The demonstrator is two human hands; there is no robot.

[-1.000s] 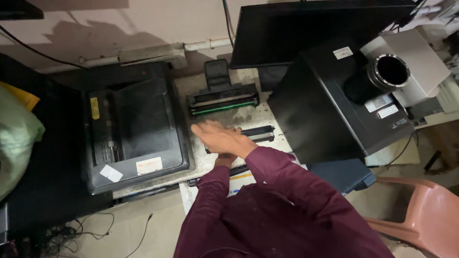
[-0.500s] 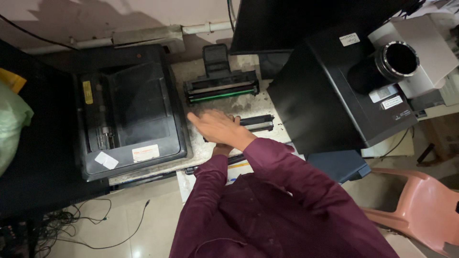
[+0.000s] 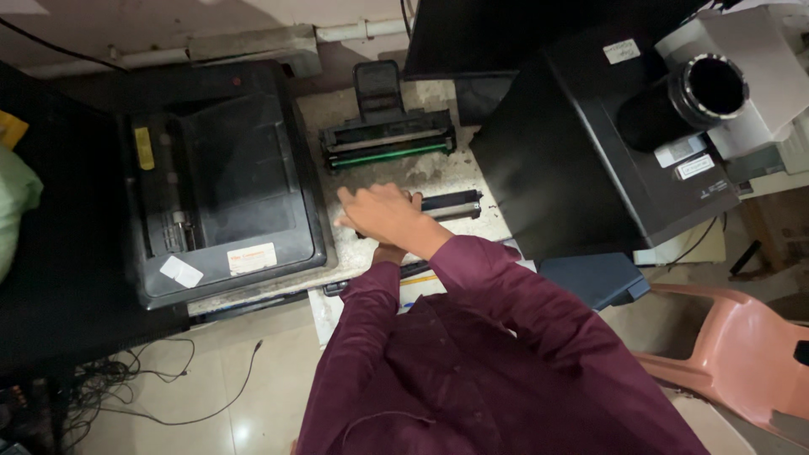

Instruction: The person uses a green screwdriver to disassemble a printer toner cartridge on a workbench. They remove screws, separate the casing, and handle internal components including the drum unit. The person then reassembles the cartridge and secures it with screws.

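Note:
My right hand [image 3: 381, 216] lies palm down on the left end of a slim black toner cartridge [image 3: 452, 204], fingers curled over it, on a dusty stone-topped table [image 3: 438, 173]. Just beyond it sits a black drum unit [image 3: 388, 143] with a green roller and an upright handle. My left hand [image 3: 389, 253] is almost wholly hidden under my right forearm; only a bit of wrist shows past the maroon sleeve [image 3: 354, 337], near the table's front edge.
A black printer [image 3: 227, 185] with its inside exposed fills the table's left. A larger black machine [image 3: 590, 152] with a black tube on it stands at the right. Papers [image 3: 417, 288] lie at the table's front edge. Pink chair [image 3: 742, 345] lower right, cables [image 3: 168, 396] on the floor.
My right hand has stayed on the cartridge, its fingers curling from flat and spread to closed over the left end. The view has shifted a little.

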